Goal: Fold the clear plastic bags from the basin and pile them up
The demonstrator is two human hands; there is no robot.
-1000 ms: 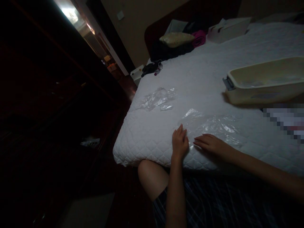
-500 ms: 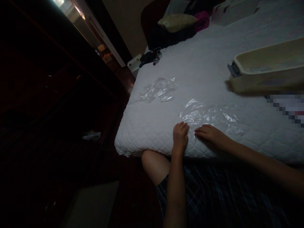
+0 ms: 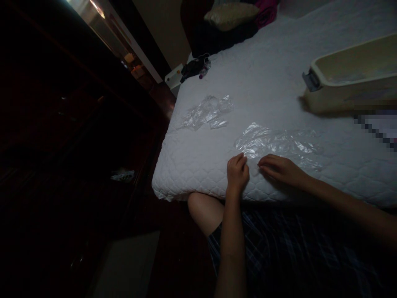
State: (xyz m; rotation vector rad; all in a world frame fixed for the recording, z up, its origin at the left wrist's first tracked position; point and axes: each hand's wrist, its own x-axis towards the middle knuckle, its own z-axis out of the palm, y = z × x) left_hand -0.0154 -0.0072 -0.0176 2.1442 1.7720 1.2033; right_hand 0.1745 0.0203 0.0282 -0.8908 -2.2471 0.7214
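A clear, crinkled plastic bag (image 3: 276, 140) lies spread over the white quilted bed cover, its near edge running to both my hands. My left hand (image 3: 238, 174) is closed at that edge, thumb and fingers pinched together on the thin film. Just to its right, my right hand (image 3: 282, 170) has its fingertips drawn together on the same near edge, pointing left. Exactly how much film sits between the fingers is hard to see in the dim light. A second clear plastic bag (image 3: 209, 111) rests farther off to the left, touched by neither hand.
A long cream plastic bin (image 3: 350, 93) with a grey latch lies on the bed (image 3: 273, 95) at the right. Beyond are a yellowish cushion (image 3: 231, 16), a pink roll (image 3: 266, 14) and dark cloth. Dark wooden furniture (image 3: 77, 124) stands left; my knee (image 3: 204, 211) touches the bed edge.
My fingers have curled in from a flatter pose, and thumb and fingertips now pinch at the bag's edge. The view has tilted slightly; both bags and the bin stay in place.
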